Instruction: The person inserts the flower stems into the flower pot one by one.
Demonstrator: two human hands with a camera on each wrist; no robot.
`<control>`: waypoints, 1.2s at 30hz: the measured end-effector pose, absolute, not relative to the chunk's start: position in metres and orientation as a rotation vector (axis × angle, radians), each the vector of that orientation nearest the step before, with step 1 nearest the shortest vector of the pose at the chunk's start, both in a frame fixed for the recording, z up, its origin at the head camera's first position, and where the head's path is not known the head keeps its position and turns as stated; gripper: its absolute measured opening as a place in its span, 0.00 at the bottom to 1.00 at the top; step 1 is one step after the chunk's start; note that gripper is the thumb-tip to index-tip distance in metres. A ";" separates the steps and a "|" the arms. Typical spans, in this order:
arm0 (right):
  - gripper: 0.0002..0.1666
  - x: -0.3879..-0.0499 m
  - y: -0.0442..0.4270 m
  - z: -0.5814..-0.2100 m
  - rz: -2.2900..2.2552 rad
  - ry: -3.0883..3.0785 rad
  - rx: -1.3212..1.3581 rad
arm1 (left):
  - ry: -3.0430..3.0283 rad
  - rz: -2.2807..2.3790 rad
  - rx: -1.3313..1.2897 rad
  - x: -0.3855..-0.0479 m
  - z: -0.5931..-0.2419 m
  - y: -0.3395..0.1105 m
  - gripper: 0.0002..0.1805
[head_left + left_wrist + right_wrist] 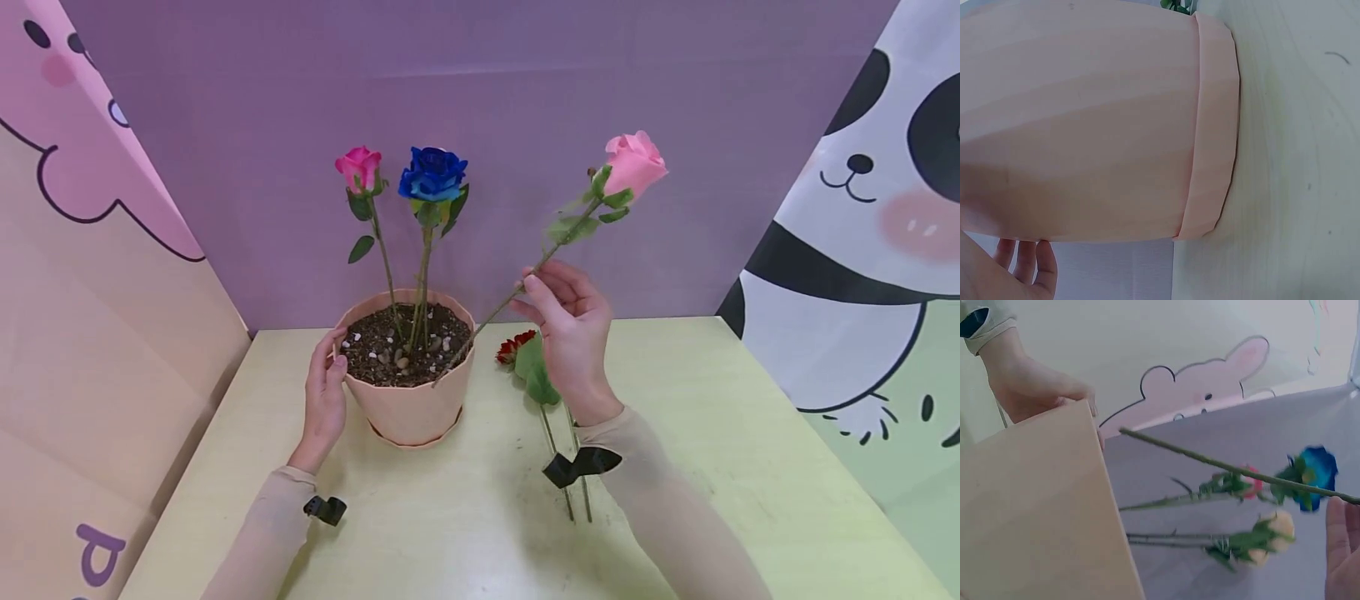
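Observation:
In the head view, my left hand (326, 396) holds the left side of a pale pink flowerpot (405, 408), fingers and thumb at its rim. My right hand (573, 329) pinches the stem of a light pink rose (636, 165) between thumb and fingers. Its bare lower end slants down to the pot's front right rim; whether it touches cannot be told. Standing in the soil (367, 354) are a hot pink rose (360, 169) and a blue rose (433, 175). The right wrist view also shows cream roses (1272, 534) beyond the pot rim.
Beneath my right forearm, a dark red flower (515, 346) with green leaves (536, 371) and long stems lies on the pale wooden table (450, 533). A purple backdrop (525, 100) stands behind, with printed panels on both sides. Black wrist cameras sit on both sleeves.

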State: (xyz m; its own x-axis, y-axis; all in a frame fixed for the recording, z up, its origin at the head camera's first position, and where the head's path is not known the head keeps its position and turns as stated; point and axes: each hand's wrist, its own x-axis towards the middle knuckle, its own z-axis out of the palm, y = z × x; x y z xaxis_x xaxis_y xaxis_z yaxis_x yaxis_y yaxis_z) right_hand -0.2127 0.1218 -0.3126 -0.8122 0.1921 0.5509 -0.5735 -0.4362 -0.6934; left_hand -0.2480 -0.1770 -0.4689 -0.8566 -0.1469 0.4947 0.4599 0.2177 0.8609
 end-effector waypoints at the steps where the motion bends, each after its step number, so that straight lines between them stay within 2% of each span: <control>1: 0.19 -0.212 0.117 -0.311 2.233 -1.312 0.579 | -2.023 -1.680 -0.289 -0.248 -0.469 -0.177 0.26; 5: 0.19 -0.211 0.096 -0.307 2.118 -1.326 0.687 | -2.029 -1.673 -0.290 -0.247 -0.468 -0.177 0.26; 10: 0.09 -0.218 0.067 -0.310 1.976 -1.378 0.836 | -2.024 -1.673 -0.278 -0.247 -0.468 -0.177 0.26; 21: 0.11 -0.240 0.032 -0.324 1.749 -1.662 0.861 | -2.028 -1.700 -0.271 -0.246 -0.470 -0.176 0.26; 36: 0.12 -0.249 0.007 -0.316 1.571 -1.801 0.899 | -2.019 -1.687 -0.280 -0.248 -0.469 -0.176 0.27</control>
State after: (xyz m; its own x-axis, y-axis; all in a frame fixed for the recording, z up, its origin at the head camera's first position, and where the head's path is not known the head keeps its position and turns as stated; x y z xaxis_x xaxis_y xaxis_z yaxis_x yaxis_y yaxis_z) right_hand -0.2493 0.0070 -0.3158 -0.6048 -0.1139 0.7882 -0.7964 0.0792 -0.5996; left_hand -0.2481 -0.1765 -0.4689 -0.8584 -0.1514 0.4901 0.4554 0.2148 0.8640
